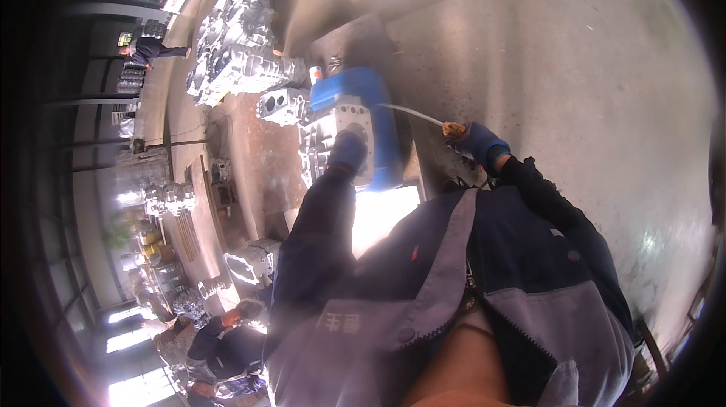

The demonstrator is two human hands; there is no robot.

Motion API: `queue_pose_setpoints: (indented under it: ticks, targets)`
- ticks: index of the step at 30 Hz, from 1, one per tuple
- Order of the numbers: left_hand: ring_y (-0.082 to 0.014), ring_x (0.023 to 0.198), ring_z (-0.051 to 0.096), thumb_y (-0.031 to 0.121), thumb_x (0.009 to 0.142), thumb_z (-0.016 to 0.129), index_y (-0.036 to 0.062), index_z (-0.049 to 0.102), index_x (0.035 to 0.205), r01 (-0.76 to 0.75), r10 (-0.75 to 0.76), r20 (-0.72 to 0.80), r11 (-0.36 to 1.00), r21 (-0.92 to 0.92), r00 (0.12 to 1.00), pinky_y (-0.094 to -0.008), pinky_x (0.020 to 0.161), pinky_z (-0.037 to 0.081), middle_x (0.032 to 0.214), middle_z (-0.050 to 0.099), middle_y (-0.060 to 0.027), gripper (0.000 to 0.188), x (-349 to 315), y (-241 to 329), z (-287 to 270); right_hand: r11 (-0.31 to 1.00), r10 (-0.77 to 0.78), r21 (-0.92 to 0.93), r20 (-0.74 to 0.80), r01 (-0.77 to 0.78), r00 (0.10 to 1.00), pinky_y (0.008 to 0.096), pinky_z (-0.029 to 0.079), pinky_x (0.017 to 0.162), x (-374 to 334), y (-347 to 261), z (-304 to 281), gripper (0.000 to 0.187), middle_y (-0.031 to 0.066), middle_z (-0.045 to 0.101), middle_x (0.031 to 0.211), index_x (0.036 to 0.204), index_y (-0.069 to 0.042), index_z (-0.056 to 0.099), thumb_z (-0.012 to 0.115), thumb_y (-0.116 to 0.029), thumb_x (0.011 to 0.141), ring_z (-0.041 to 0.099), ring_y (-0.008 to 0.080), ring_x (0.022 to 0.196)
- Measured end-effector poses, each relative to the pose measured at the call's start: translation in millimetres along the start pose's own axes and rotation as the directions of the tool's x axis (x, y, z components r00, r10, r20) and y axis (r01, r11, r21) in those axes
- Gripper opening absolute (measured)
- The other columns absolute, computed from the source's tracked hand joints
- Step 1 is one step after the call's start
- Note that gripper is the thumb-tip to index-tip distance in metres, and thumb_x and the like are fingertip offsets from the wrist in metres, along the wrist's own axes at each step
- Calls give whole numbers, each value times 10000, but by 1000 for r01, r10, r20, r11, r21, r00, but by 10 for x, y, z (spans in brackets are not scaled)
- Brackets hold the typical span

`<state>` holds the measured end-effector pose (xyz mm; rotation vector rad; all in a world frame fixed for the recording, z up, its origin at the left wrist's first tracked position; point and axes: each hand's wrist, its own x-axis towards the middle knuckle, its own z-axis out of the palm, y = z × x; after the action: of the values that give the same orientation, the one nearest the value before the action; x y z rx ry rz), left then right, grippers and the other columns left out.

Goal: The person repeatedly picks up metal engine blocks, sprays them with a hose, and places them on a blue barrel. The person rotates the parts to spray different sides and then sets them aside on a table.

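A silver metal casting (pixel 336 127), block-shaped with bolt holes and a round opening in its face, rests against a blue curved support (pixel 389 135). My left hand (pixel 348 151), in a dark blue glove, is laid on the casting at the round opening; its fingers are blurred and partly hidden. To the right, my gloved right hand (pixel 475 142) is closed around the orange-brown handle (pixel 454 129) of a long thin pale tool (pixel 412 111). The tool reaches left toward the blue support, and its kind is unclear.
A smaller casting (pixel 282 107) sits left of the worked one, near a white and red container (pixel 315 74). Stacked castings (pixel 234 37) stand beyond. One person (pixel 227 343) bends at lower left, while another person (pixel 147 50) is far off. Glare whitens a bright panel (pixel 386 214) before me.
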<state>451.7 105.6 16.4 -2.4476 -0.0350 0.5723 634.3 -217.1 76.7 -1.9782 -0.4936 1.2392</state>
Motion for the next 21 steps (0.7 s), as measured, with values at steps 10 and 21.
queue_pose_setpoints:
  ticks: [10,21]
  targets:
    - [-227,1371,405,122,993,338,63,421,1448,-113,69,504,992,57,861,-410,1198,185,1473,445,-115,466,-62,-110,-1190,972,-158,-178,-8,154,987,402,513,629,-30,-15,101,315,157,637,666,964,-113,675,597,-412,902,674,291,653]
    - [-285,791,690,208,736,652,77,743,761,-137,110,-242,986,-98,964,-413,789,483,774,709,-136,162,-271,-106,-450,979,111,-164,-69,-121,991,445,506,703,-210,-258,42,355,191,678,801,1103,-222,674,546,-498,919,663,384,768]
